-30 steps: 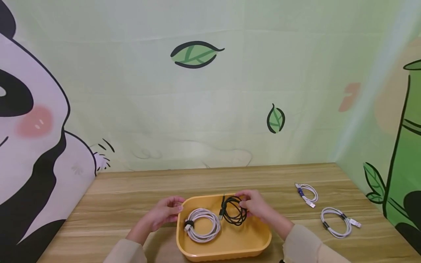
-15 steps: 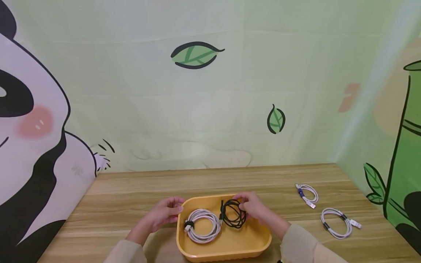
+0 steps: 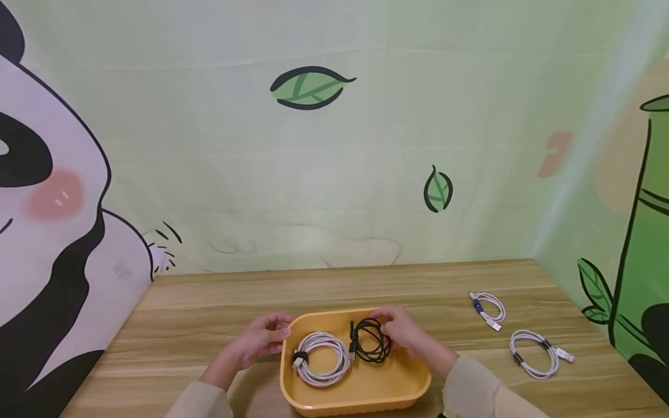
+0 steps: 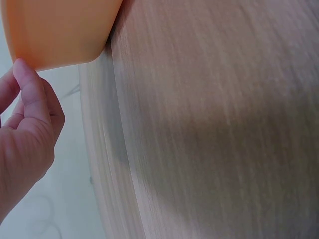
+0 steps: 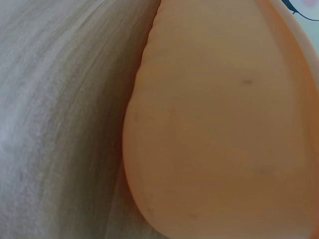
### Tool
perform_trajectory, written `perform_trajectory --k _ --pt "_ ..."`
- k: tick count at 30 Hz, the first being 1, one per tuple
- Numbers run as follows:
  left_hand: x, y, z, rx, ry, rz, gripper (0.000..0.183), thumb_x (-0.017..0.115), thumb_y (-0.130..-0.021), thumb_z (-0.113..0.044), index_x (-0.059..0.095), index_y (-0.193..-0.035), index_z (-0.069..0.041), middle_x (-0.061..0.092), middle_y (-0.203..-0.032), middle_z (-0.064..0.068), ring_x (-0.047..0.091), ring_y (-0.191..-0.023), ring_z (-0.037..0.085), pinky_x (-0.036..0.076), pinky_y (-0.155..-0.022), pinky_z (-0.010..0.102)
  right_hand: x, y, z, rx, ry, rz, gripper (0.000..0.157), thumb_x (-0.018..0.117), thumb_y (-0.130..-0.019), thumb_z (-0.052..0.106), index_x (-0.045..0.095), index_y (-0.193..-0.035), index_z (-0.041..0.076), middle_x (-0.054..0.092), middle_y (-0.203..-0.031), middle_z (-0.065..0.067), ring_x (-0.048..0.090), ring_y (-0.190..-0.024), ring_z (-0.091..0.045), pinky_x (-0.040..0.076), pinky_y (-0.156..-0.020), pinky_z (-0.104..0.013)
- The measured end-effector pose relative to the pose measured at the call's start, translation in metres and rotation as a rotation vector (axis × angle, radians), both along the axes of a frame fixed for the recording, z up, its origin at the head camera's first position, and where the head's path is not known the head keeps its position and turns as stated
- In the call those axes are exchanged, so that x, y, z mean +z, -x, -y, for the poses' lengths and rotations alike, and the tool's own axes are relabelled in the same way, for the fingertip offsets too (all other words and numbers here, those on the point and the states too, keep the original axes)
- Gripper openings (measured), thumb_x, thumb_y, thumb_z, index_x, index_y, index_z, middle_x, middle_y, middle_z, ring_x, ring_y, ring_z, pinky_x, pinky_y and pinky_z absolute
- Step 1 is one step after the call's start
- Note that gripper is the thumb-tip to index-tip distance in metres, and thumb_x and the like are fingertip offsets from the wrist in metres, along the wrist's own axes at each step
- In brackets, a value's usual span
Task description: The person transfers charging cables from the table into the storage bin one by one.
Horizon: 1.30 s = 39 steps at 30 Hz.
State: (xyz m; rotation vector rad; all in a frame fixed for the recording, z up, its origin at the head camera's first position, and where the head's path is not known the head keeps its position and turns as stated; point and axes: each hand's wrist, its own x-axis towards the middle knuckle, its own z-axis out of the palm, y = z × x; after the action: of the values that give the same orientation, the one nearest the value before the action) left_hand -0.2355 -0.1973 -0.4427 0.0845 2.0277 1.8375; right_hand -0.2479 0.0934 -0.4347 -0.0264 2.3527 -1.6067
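My left hand (image 3: 261, 338) pinches the rim of a yellow plastic basket (image 3: 355, 402) at its back left corner. In the left wrist view, the left hand (image 4: 30, 119) has its thumb against the basket's (image 4: 65, 35) edge. Over the basket's back right part, my right hand (image 3: 402, 328) holds a coiled black USB cable (image 3: 387, 348) by its right side. Beside it inside the basket lies a coiled white cable (image 3: 344, 366) with a black tie. The right wrist view shows the basket's (image 5: 219, 124) outer wall, while the right hand is out of that view.
On the wooden table (image 3: 209, 302), to the right of the basket, lie a small white USB cable (image 3: 503, 309) with a blue tie and a larger white USB cable (image 3: 522, 366) with black ties. A panda-printed backdrop (image 3: 366, 174) hangs behind the table.
My right hand has shifted slightly toward me, lowering the black cable in the basket and turning its tied side more upright. The left hand and the basket stay in place.
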Motion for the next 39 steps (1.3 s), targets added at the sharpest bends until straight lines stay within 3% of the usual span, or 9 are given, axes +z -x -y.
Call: perform_trajectory --k 5,12,27,39 --pt "-0.0005 0.0000 -0.0002 0.007 0.004 0.001 0.040 0.052 -0.087 -0.010 0.039 -0.121 0.007 0.050 -0.094 0.004 0.051 -0.075 0.010 0.047 -0.066 0.022 -0.0037 0.0003 0.0015 -0.017 0.028 0.032 0.040 0.040 -0.078 -0.013 0.058 -0.109 0.002 0.047 -0.068 -0.005 0.043 -0.049 -0.013 0.038 -0.042 -0.022" --pt "-0.0009 0.0000 -0.0007 0.011 0.005 -0.002 0.040 0.052 -0.087 -0.009 0.039 -0.121 0.008 0.050 -0.094 0.004 0.051 -0.074 0.010 0.047 -0.066 0.021 -0.0056 -0.0012 0.0032 -0.054 0.046 0.044 0.033 0.045 -0.078 -0.012 0.058 -0.106 -0.001 0.057 -0.080 -0.013 0.049 -0.054 -0.014 0.045 -0.046 -0.025" --pt "0.0006 -0.0008 -0.0006 0.002 0.000 0.005 0.040 0.051 -0.087 -0.007 0.037 -0.121 0.009 0.049 -0.093 0.004 0.051 -0.074 0.010 0.047 -0.066 0.021 -0.0080 -0.0037 0.0050 -0.084 0.032 0.043 0.026 0.049 -0.077 -0.009 0.058 -0.100 -0.003 0.056 -0.073 -0.010 0.050 -0.055 -0.015 0.045 -0.045 -0.026" --pt "0.0007 -0.0010 -0.0006 -0.003 -0.002 0.002 0.039 0.051 -0.087 -0.007 0.037 -0.120 0.009 0.049 -0.092 0.004 0.050 -0.073 0.009 0.047 -0.065 0.020 -0.0090 -0.0033 0.0054 -0.091 0.076 0.120 0.033 0.044 -0.072 -0.012 0.055 -0.103 -0.005 0.050 -0.067 -0.007 0.049 -0.054 -0.016 0.047 -0.046 -0.028"
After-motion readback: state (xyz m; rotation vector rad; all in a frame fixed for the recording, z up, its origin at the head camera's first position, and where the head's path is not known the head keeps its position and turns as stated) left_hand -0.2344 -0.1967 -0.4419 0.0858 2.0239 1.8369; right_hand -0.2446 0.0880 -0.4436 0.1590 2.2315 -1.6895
